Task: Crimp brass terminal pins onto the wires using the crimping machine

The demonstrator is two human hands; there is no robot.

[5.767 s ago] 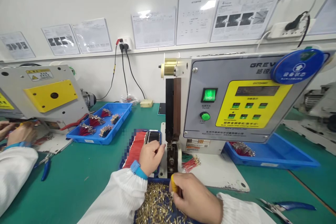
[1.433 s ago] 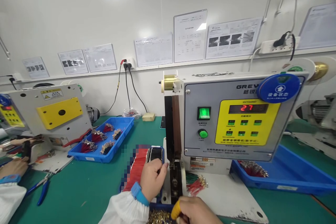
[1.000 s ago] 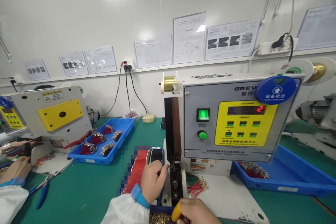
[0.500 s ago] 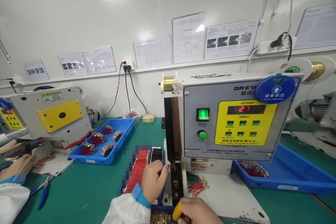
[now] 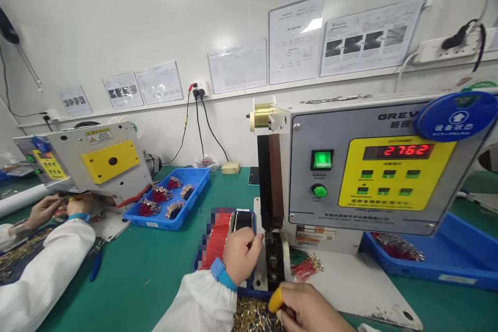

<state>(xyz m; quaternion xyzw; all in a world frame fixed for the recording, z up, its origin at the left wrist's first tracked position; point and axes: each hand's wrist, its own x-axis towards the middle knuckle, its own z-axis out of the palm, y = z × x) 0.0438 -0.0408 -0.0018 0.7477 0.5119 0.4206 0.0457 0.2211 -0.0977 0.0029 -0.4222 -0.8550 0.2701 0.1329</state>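
My left hand (image 5: 244, 255), with a blue wrist strap, is closed over the near end of the tray holding red wires (image 5: 218, 238) and black wires (image 5: 244, 221). Its thumb side faces the terminal crimping machine (image 5: 307, 166); what its fingers grip is hidden. Low in view, my right hand (image 5: 311, 308) wears a yellow finger cot (image 5: 276, 299). Its fingers are bent together above the right side of a dark blue bin of small brass terminals (image 5: 254, 315), and whatever they pinch is out of sight. The crimping tool (image 5: 273, 262) stands just beyond both hands.
Finished-looking wires with metal ends (image 5: 309, 267) lie on the machine's white base. A blue tray (image 5: 436, 267) at right and another blue tray (image 5: 167, 218) at left hold wire bundles. Pliers (image 5: 96, 264) lie nearer. A co-worker's hands (image 5: 78, 207) work at the left machine (image 5: 112, 161).
The view has shifted, and the machine looks larger. Its display shows more digits. My hands keep nearly the same places beside the machine. The co-worker's hands and sleeves show more fully.
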